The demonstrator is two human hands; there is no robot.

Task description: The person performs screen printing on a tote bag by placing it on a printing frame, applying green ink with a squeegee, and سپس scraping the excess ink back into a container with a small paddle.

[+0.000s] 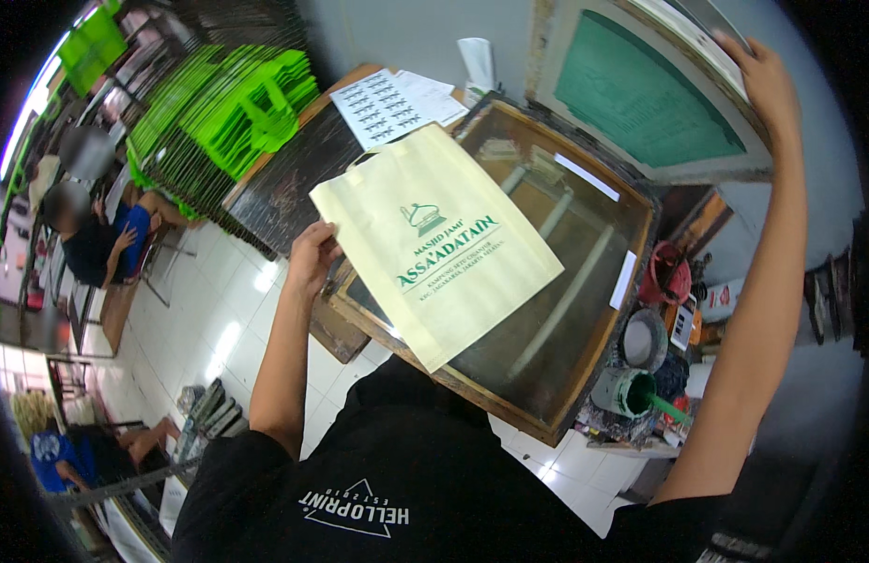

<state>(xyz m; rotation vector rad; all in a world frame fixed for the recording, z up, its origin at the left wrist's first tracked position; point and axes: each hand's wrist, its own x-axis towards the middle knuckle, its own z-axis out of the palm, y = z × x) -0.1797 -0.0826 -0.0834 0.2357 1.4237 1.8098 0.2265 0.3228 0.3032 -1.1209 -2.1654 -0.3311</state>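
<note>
A cream tote bag (pixel 481 281) with a green print lies tilted over the framed glass-topped printing table (pixel 599 324). My left hand (pixel 312 255) pinches the bag's left edge, thumb on top. At the upper right, a screen printing frame (pixel 646 89) with green mesh stands raised at the table's far side. My right hand (pixel 765 80) is up at its top outer edge, fingers closed over the rim. A grey strip lies along that rim near my fingers; whether it is part of the frame I cannot tell.
White paper strips (pixel 586 176) lie on the glass. Right of the table stand an ink pot (pixel 625 392) with a green-coated stick, a grey bowl (pixel 645 340) and a red basket (pixel 664 274). Printed sheets (pixel 376 105) and stacked green bags (pixel 256 113) are farther left. People sit at left.
</note>
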